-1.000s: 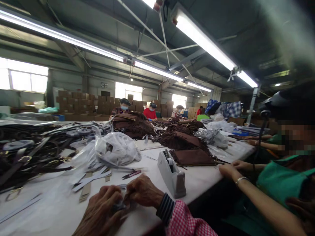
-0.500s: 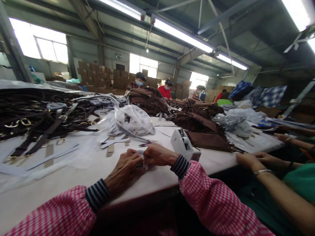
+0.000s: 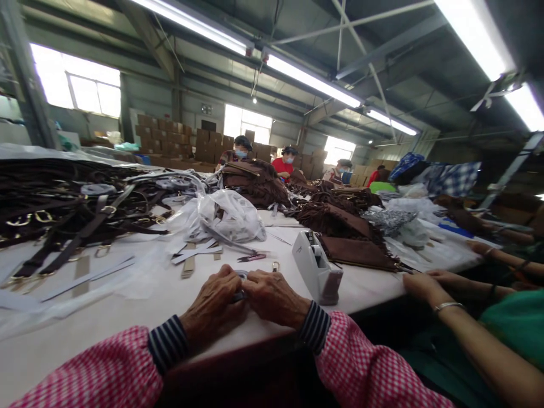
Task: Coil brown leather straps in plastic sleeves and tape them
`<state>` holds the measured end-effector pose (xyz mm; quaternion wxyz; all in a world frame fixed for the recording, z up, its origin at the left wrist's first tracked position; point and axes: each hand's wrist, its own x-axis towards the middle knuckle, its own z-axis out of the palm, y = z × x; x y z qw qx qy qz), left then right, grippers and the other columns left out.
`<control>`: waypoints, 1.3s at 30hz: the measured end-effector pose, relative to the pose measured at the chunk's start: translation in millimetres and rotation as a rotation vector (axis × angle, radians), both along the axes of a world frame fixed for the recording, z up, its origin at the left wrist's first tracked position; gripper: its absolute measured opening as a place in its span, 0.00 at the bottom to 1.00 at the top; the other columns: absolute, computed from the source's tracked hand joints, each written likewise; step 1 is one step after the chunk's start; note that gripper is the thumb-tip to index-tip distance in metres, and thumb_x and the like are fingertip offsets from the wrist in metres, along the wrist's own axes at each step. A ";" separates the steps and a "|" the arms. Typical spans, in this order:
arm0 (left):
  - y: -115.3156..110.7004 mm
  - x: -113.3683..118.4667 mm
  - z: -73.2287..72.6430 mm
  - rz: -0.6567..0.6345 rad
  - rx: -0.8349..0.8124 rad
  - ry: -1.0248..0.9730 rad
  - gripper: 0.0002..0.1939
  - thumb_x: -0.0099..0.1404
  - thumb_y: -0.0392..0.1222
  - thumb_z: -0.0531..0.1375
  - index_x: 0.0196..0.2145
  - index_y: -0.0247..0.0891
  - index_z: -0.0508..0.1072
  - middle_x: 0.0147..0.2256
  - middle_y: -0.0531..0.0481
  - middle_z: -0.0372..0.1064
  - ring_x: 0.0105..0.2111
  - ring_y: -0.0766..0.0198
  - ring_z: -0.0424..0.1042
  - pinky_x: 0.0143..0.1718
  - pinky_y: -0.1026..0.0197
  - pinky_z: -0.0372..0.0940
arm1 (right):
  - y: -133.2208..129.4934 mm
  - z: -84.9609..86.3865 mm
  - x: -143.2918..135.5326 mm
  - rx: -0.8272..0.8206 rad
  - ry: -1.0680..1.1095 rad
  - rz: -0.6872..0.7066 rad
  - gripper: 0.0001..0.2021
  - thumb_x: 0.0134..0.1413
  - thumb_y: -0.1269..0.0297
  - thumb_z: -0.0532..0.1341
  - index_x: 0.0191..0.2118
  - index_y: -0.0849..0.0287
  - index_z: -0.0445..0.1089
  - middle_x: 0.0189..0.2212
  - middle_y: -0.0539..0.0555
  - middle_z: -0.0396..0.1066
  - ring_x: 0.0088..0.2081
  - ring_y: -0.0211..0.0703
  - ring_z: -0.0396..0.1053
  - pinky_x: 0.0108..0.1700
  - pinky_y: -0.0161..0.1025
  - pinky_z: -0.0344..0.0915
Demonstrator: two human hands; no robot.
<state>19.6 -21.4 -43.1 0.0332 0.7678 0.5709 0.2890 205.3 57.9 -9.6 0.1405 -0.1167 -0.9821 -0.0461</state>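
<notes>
Gripping a grey bundle [image 3: 239, 296], fingers [image 3: 228, 277] of left hand [image 3: 215, 306] and right hand [image 3: 274, 297] now leave a metal clasp [image 3: 276, 265] visible.

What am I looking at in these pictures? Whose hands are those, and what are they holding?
There's no robot here. A person wears a camera on their head, so we look past their own arms. Their left hand and right hand meet over a white table, holding a grey thing mostly hidden by fingers. On the table, dark straps lie to the left, crumpled clear plastic beyond the hands, and a white tape dispenser and brown bags to the right. The hand farther right is somebody else's.
</notes>
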 end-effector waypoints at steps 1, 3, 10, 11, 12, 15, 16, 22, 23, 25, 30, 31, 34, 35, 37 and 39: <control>-0.4 -1.0 2.9 0.034 -0.025 -0.062 0.10 0.67 0.47 0.57 0.33 0.38 0.70 0.35 0.45 0.68 0.39 0.51 0.66 0.39 0.53 0.60 | -0.8 3.9 1.9 -0.028 0.014 -0.002 0.07 0.61 0.73 0.60 0.43 0.58 0.69 0.40 0.53 0.73 0.38 0.44 0.69 0.35 0.37 0.59; -0.7 -1.4 12.2 0.124 -0.074 -0.195 0.11 0.63 0.49 0.58 0.32 0.37 0.72 0.34 0.46 0.67 0.37 0.52 0.67 0.39 0.53 0.60 | -2.7 11.2 5.6 -0.078 0.054 -0.006 0.08 0.59 0.73 0.62 0.43 0.57 0.70 0.41 0.53 0.71 0.42 0.44 0.69 0.38 0.37 0.63; 1.2 -1.9 53.3 0.087 -0.371 -0.790 0.16 0.56 0.53 0.65 0.26 0.36 0.75 0.23 0.55 0.63 0.26 0.63 0.60 0.28 0.61 0.51 | -10.5 4.4 0.7 -0.113 0.421 -0.118 0.10 0.67 0.71 0.61 0.50 0.53 0.72 0.47 0.55 0.68 0.52 0.50 0.63 0.50 0.43 0.69; 1.7 -3.4 55.5 0.068 -0.411 -0.884 0.15 0.55 0.52 0.66 0.27 0.36 0.76 0.23 0.54 0.64 0.26 0.63 0.61 0.28 0.61 0.51 | -11.5 1.6 -1.6 -0.109 0.465 -0.129 0.11 0.68 0.70 0.60 0.52 0.53 0.72 0.48 0.56 0.68 0.52 0.50 0.63 0.50 0.44 0.69; 2.3 -4.7 56.3 0.050 -0.427 -0.956 0.14 0.55 0.51 0.67 0.27 0.36 0.77 0.24 0.53 0.67 0.26 0.62 0.62 0.28 0.61 0.52 | -12.6 -1.1 -3.9 -0.100 0.499 -0.142 0.13 0.69 0.70 0.58 0.55 0.52 0.71 0.49 0.57 0.68 0.52 0.51 0.63 0.51 0.45 0.70; 4.5 -6.2 53.6 0.020 -0.401 -1.058 0.14 0.57 0.51 0.66 0.27 0.36 0.76 0.27 0.49 0.71 0.28 0.61 0.65 0.30 0.60 0.56 | -17.9 -9.0 -12.1 -0.050 0.569 -0.200 0.20 0.69 0.72 0.56 0.62 0.54 0.67 0.55 0.61 0.66 0.54 0.56 0.61 0.56 0.53 0.68; 5.0 -5.6 52.1 0.013 -0.392 -1.065 0.15 0.59 0.52 0.66 0.27 0.36 0.75 0.27 0.50 0.70 0.27 0.62 0.65 0.30 0.60 0.56 | -20.6 -11.9 -15.1 -0.037 0.585 -0.220 0.22 0.67 0.73 0.56 0.64 0.56 0.65 0.59 0.62 0.64 0.57 0.58 0.60 0.58 0.56 0.67; 1.3 -3.1 50.9 0.012 -0.300 -0.806 0.20 0.65 0.59 0.61 0.33 0.37 0.74 0.30 0.52 0.68 0.30 0.61 0.64 0.33 0.59 0.59 | -36.4 -16.5 -14.5 -0.088 0.551 -0.283 0.35 0.59 0.72 0.61 0.71 0.60 0.54 0.69 0.66 0.54 0.67 0.64 0.51 0.65 0.64 0.59; 1.6 -5.6 49.6 0.055 -0.254 -0.680 0.20 0.66 0.60 0.60 0.34 0.38 0.74 0.31 0.51 0.69 0.32 0.59 0.65 0.35 0.59 0.60 | -35.2 -11.5 -5.9 -0.107 0.558 -0.275 0.35 0.59 0.71 0.62 0.71 0.59 0.55 0.69 0.65 0.54 0.67 0.63 0.52 0.65 0.62 0.59; 5.5 -13.5 42.3 0.152 -0.143 -0.435 0.20 0.65 0.61 0.59 0.36 0.39 0.75 0.33 0.50 0.69 0.34 0.55 0.68 0.37 0.56 0.62 | -26.8 4.3 21.4 -0.109 0.635 -0.291 0.30 0.62 0.70 0.62 0.68 0.57 0.59 0.67 0.63 0.57 0.66 0.58 0.55 0.66 0.57 0.59; 21.8 -31.1 3.9 0.137 0.011 -0.188 0.16 0.63 0.57 0.59 0.35 0.41 0.75 0.39 0.44 0.72 0.39 0.49 0.72 0.42 0.51 0.68 | 21.5 47.1 118.6 -0.241 0.809 -0.541 0.09 0.65 0.64 0.59 0.44 0.57 0.76 0.48 0.59 0.71 0.54 0.53 0.65 0.60 0.53 0.61; 23.5 -32.2 -3.2 0.110 0.029 -0.166 0.15 0.63 0.56 0.59 0.35 0.42 0.75 0.40 0.44 0.73 0.40 0.49 0.73 0.43 0.50 0.69 | 32.3 50.7 134.4 -0.372 0.789 -0.610 0.08 0.63 0.63 0.61 0.39 0.57 0.77 0.46 0.58 0.71 0.52 0.52 0.66 0.59 0.51 0.62; 25.5 -33.2 -18.0 0.038 0.078 -0.101 0.12 0.63 0.54 0.61 0.36 0.44 0.76 0.40 0.45 0.74 0.42 0.49 0.73 0.45 0.52 0.71 | 56.0 48.4 163.6 -0.678 0.720 -0.736 0.12 0.56 0.57 0.65 0.28 0.60 0.76 0.36 0.55 0.71 0.41 0.47 0.68 0.45 0.44 0.67; 25.9 -33.6 -21.2 0.027 0.091 -0.089 0.11 0.63 0.53 0.61 0.37 0.45 0.76 0.40 0.45 0.75 0.43 0.49 0.73 0.46 0.52 0.71 | 59.6 45.2 167.7 -0.746 0.703 -0.752 0.14 0.55 0.54 0.66 0.27 0.61 0.75 0.33 0.54 0.71 0.36 0.44 0.68 0.39 0.41 0.66; 27.0 -35.1 -25.7 0.030 0.114 -0.084 0.11 0.64 0.53 0.61 0.37 0.45 0.77 0.41 0.45 0.75 0.45 0.47 0.73 0.46 0.51 0.71 | 61.4 38.9 170.2 -0.863 0.688 -0.763 0.18 0.52 0.49 0.66 0.27 0.61 0.75 0.29 0.52 0.72 0.31 0.41 0.67 0.32 0.37 0.63; 28.0 -37.1 -27.4 0.046 0.120 -0.088 0.12 0.64 0.54 0.61 0.38 0.46 0.77 0.42 0.45 0.75 0.47 0.46 0.72 0.48 0.50 0.70 | 59.3 35.3 168.3 -0.972 0.706 -0.765 0.19 0.50 0.47 0.67 0.28 0.61 0.75 0.27 0.51 0.72 0.30 0.40 0.67 0.30 0.35 0.60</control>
